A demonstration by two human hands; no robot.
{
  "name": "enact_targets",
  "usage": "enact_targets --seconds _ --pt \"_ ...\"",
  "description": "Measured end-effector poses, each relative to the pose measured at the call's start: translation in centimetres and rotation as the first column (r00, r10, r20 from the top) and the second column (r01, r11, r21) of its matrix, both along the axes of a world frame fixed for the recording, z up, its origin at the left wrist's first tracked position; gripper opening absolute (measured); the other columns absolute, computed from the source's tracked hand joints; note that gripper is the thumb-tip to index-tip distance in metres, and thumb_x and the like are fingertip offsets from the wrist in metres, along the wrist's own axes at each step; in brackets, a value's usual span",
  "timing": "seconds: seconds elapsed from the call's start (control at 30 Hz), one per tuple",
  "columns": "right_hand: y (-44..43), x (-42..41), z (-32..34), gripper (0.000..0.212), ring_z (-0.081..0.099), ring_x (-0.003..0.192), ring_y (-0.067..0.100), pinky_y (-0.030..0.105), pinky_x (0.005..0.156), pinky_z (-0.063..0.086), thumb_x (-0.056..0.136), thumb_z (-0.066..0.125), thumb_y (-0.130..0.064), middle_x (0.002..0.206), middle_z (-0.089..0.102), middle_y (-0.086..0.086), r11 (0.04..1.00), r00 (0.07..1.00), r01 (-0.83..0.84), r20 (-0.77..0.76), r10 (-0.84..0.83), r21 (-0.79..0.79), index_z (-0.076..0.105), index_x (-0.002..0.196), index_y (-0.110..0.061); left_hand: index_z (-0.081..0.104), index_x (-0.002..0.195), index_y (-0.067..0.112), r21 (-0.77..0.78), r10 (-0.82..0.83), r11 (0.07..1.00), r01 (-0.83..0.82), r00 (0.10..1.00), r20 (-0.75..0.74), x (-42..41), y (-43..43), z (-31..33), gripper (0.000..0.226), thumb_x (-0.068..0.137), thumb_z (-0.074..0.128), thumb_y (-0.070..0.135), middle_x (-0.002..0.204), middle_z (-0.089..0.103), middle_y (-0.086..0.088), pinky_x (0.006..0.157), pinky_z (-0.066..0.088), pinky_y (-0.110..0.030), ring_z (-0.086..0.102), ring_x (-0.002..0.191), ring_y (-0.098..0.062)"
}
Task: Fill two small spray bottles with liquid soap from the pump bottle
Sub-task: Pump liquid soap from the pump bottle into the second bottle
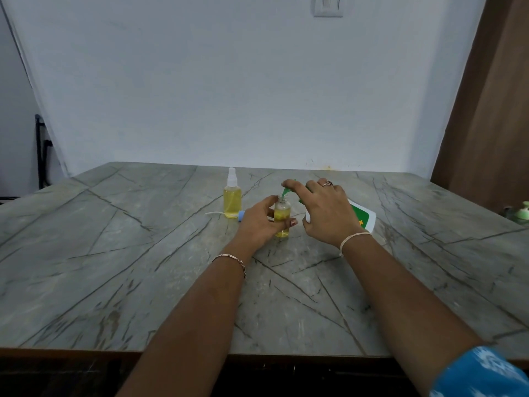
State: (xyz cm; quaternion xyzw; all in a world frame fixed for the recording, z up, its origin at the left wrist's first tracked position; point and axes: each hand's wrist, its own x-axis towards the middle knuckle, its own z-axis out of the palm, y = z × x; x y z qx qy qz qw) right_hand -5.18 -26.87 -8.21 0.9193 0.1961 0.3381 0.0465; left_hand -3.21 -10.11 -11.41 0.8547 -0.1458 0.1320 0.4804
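Grip of the left hand (259, 222) round the spray bottle (282, 217), of the right hand (323, 210) on the tilted pump bottle (362, 217); a slipping nozzle (285, 192) could spill soap on the tabletop (143, 253).

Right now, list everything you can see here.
capped spray bottle: one, yellow liquid, table's far middle.
open spray bottle: one, clear, partly yellow, in left hand.
loose sprayer: one, blue collar, white tube, lying beside capped spray bottle.
pump bottle: one, white, green label, tilted, spout over open spray bottle.
table: one, grey marble.
green object: one, right edge, unclear.
wall switch: one, white, top.
left hand: fingers hold open spray bottle.
right hand: fingers grip pump bottle.
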Motion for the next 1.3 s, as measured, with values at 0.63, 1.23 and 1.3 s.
enact_targets --seconds 0.63,1.23,1.3 --pt "0.0 0.0 0.1 0.079 0.054 0.1 0.028 0.042 0.082 0.044 0.073 0.065 -0.024 0.103 0.059 0.003 1.0 1.0 -0.019 -0.001 0.019 0.009 0.025 0.139 -0.036 0.052 0.131 0.019 -0.01 -0.003 1.0 0.003 1.0 -0.016 -0.4 -0.1 0.3 0.068 0.072 0.081 0.037 0.108 0.068 -0.002 0.086 0.048 -0.022 0.063 0.1 -0.016" --pt "0.0 0.0 0.1 0.075 0.054 0.102 0.028 0.042 0.084 0.044 0.073 0.066 -0.024 0.103 0.059 0.003 0.999 1.0 -0.021 -0.01 0.021 0.036 0.028 0.137 -0.036 0.052 0.13 0.02 0.002 -0.019 1.0 0.019 1.0 -0.019 -1.1 -0.2 0.7 0.064 0.075 0.079 0.037 0.109 0.067 -0.004 0.089 0.046 -0.026 0.061 0.101 -0.016" --pt "0.3 0.1 0.1 0.071 0.054 0.102 0.028 0.042 0.085 0.044 0.072 0.066 -0.024 0.105 0.06 0.003 0.998 1.0 -0.018 -0.007 0.018 0.054 0.032 0.133 -0.035 0.052 0.129 0.02 -0.004 -0.025 1.0 0.025 1.0 -0.018 -1.1 -0.2 0.8 0.062 0.075 0.079 0.035 0.108 0.066 -0.003 0.087 0.044 -0.024 0.061 0.102 -0.016"
